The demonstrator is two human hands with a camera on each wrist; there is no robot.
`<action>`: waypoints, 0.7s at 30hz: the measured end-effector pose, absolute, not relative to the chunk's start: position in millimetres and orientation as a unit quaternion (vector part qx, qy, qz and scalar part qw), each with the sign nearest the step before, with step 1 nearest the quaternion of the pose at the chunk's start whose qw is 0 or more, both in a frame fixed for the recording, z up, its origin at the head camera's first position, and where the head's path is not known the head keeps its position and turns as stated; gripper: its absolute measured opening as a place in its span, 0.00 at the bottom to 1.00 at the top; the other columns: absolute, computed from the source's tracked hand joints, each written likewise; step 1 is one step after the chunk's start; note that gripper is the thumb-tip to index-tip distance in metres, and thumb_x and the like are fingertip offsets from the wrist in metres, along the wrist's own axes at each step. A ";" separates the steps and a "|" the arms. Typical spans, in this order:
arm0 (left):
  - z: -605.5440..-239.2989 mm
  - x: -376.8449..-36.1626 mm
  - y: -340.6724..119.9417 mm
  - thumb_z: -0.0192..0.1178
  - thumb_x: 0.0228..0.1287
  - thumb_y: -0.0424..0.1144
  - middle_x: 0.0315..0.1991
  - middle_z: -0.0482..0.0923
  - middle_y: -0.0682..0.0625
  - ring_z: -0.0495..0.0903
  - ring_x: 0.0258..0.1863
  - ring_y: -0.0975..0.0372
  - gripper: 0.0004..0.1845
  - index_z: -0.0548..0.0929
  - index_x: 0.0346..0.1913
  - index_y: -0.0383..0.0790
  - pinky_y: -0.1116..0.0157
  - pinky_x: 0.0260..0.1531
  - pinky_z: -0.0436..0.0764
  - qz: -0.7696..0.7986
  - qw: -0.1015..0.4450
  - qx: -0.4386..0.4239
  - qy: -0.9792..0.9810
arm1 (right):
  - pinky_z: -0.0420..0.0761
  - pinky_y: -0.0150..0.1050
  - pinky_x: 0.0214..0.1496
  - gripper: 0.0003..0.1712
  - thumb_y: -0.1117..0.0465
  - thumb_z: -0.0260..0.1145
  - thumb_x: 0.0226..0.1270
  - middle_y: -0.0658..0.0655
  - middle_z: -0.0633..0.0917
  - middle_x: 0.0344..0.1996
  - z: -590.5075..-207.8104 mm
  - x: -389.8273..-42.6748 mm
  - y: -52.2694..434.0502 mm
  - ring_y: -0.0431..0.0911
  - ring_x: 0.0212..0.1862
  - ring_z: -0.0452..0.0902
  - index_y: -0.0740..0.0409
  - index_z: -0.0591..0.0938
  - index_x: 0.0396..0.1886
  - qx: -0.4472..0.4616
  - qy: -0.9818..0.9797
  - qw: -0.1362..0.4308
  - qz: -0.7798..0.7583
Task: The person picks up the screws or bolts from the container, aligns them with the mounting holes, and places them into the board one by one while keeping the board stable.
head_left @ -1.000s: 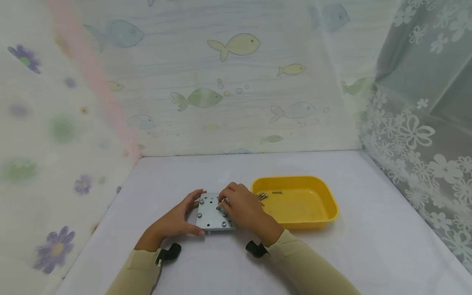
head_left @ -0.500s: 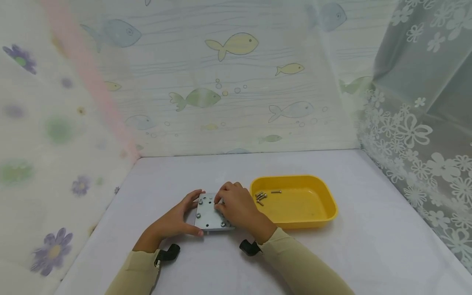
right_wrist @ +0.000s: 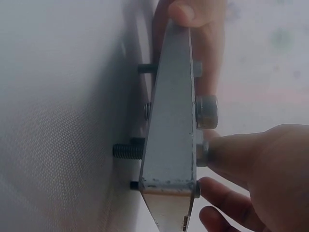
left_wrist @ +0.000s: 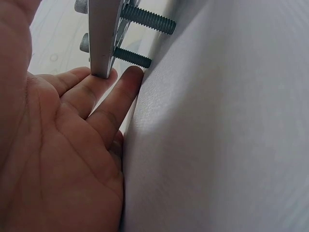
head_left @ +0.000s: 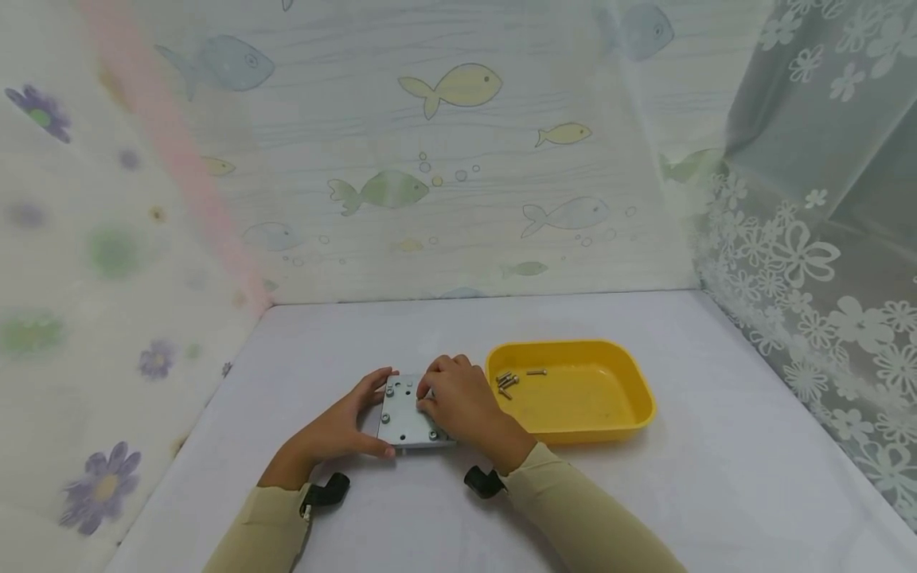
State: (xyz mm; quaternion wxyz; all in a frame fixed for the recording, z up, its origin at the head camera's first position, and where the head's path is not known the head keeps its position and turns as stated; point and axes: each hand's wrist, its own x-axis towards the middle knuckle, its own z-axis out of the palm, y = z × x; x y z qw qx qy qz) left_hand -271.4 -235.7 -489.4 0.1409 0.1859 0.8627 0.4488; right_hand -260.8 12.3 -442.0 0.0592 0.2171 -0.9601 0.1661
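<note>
A square grey metal plate (head_left: 404, 422) stands off the white table (head_left: 458, 334) on the threads of its screws (left_wrist: 145, 19). My left hand (head_left: 372, 415) grips its left edge, thumb on the near side and fingers on the far corner; the fingertips (left_wrist: 108, 79) press against the plate's edge (left_wrist: 101, 34). My right hand (head_left: 428, 398) lies curled over the plate's right part. In the right wrist view one fingertip (right_wrist: 227, 153) sits on a screw head (right_wrist: 203, 152) beside another screw head (right_wrist: 206, 111). The plate (right_wrist: 169, 135) shows edge-on there.
A yellow tray (head_left: 623, 422) stands just right of the plate, with a few loose screws (head_left: 507, 380) in its left end. Fish-print and flower-print curtains (head_left: 444, 159) wall the table at the back and on both sides.
My right hand has slid a little left over the plate and its fingers have come down onto a screw. The left hand keeps its hold.
</note>
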 end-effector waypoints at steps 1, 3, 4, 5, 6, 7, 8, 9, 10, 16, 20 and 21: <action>-489.8 -271.3 -235.9 0.88 0.35 0.54 0.82 0.54 0.62 0.60 0.80 0.56 0.72 0.51 0.83 0.62 0.36 0.78 0.44 0.447 0.141 0.184 0.864 | 0.77 0.45 0.54 0.04 0.46 0.72 0.69 0.45 0.83 0.51 -441.9 -260.8 12.0 0.46 0.53 0.73 0.37 0.89 0.37 0.216 -0.960 0.058 0.167; -490.3 -271.1 -236.2 0.87 0.36 0.53 0.82 0.54 0.60 0.60 0.80 0.54 0.71 0.51 0.83 0.61 0.35 0.77 0.44 0.446 0.140 0.185 0.865 | 0.77 0.45 0.54 0.05 0.46 0.73 0.69 0.45 0.83 0.51 -441.6 -260.2 11.5 0.46 0.53 0.73 0.38 0.90 0.37 0.214 -0.960 0.057 0.169; -490.3 -270.8 -236.2 0.87 0.36 0.53 0.82 0.54 0.59 0.59 0.80 0.54 0.71 0.51 0.83 0.61 0.35 0.77 0.43 0.445 0.140 0.186 0.865 | 0.77 0.45 0.54 0.05 0.46 0.73 0.69 0.46 0.83 0.51 -441.7 -259.9 11.3 0.46 0.53 0.73 0.38 0.90 0.37 0.213 -0.961 0.057 0.169; -490.9 -270.9 -236.4 0.87 0.36 0.53 0.82 0.55 0.58 0.59 0.81 0.54 0.71 0.51 0.83 0.61 0.35 0.77 0.43 0.445 0.141 0.186 0.865 | 0.77 0.45 0.55 0.05 0.46 0.73 0.69 0.46 0.83 0.51 -441.9 -259.8 11.1 0.46 0.53 0.73 0.38 0.90 0.37 0.212 -0.961 0.056 0.169; -491.1 -270.9 -236.4 0.87 0.36 0.53 0.82 0.55 0.58 0.58 0.81 0.54 0.71 0.51 0.83 0.61 0.35 0.77 0.43 0.445 0.141 0.185 0.865 | 0.77 0.45 0.55 0.05 0.46 0.73 0.69 0.46 0.83 0.51 -442.2 -259.9 10.9 0.46 0.53 0.73 0.38 0.90 0.37 0.212 -0.961 0.056 0.169; -491.6 -271.2 -236.5 0.87 0.36 0.53 0.82 0.55 0.58 0.58 0.81 0.54 0.71 0.50 0.83 0.61 0.35 0.77 0.43 0.445 0.141 0.185 0.865 | 0.77 0.45 0.55 0.05 0.46 0.73 0.69 0.45 0.83 0.51 -442.6 -260.0 10.7 0.46 0.53 0.73 0.38 0.90 0.37 0.211 -0.961 0.056 0.169; -491.8 -271.2 -236.5 0.87 0.36 0.53 0.82 0.55 0.58 0.58 0.81 0.54 0.71 0.50 0.83 0.61 0.35 0.77 0.43 0.445 0.142 0.184 0.865 | 0.77 0.45 0.55 0.05 0.46 0.73 0.68 0.45 0.83 0.51 -442.9 -260.3 10.7 0.46 0.53 0.73 0.38 0.90 0.37 0.211 -0.961 0.056 0.169; -491.8 -271.2 -236.3 0.87 0.36 0.54 0.82 0.55 0.58 0.57 0.81 0.54 0.71 0.50 0.83 0.61 0.34 0.77 0.43 0.443 0.142 0.184 0.866 | 0.77 0.44 0.55 0.05 0.46 0.73 0.68 0.45 0.83 0.51 -443.4 -260.8 10.7 0.46 0.53 0.73 0.38 0.90 0.37 0.211 -0.961 0.057 0.170; -492.1 -271.5 -236.3 0.87 0.36 0.54 0.82 0.55 0.58 0.57 0.81 0.54 0.71 0.50 0.83 0.61 0.35 0.77 0.43 0.443 0.141 0.183 0.866 | 0.77 0.45 0.56 0.05 0.46 0.73 0.68 0.45 0.83 0.51 -443.5 -261.1 10.8 0.46 0.54 0.73 0.37 0.90 0.37 0.212 -0.961 0.057 0.170; -491.0 -271.0 -236.0 0.87 0.38 0.52 0.83 0.53 0.58 0.59 0.80 0.52 0.70 0.50 0.83 0.60 0.34 0.77 0.44 0.451 0.139 0.190 0.861 | 0.78 0.46 0.58 0.07 0.46 0.72 0.70 0.45 0.83 0.53 -442.0 -263.2 13.3 0.46 0.55 0.74 0.38 0.90 0.42 0.215 -0.959 0.052 0.179; -490.9 -271.5 -235.6 0.87 0.38 0.51 0.83 0.53 0.58 0.60 0.80 0.52 0.70 0.50 0.83 0.58 0.33 0.77 0.43 0.457 0.137 0.199 0.856 | 0.78 0.46 0.61 0.10 0.45 0.72 0.70 0.45 0.83 0.54 -436.7 -265.4 16.2 0.46 0.56 0.74 0.39 0.90 0.46 0.214 -0.958 0.049 0.184; -491.1 -271.9 -235.4 0.87 0.38 0.51 0.83 0.53 0.58 0.60 0.80 0.52 0.70 0.51 0.83 0.59 0.34 0.77 0.44 0.456 0.137 0.198 0.857 | 0.78 0.47 0.62 0.10 0.45 0.72 0.70 0.45 0.83 0.54 -434.9 -266.2 17.0 0.46 0.57 0.74 0.39 0.90 0.47 0.213 -0.958 0.047 0.187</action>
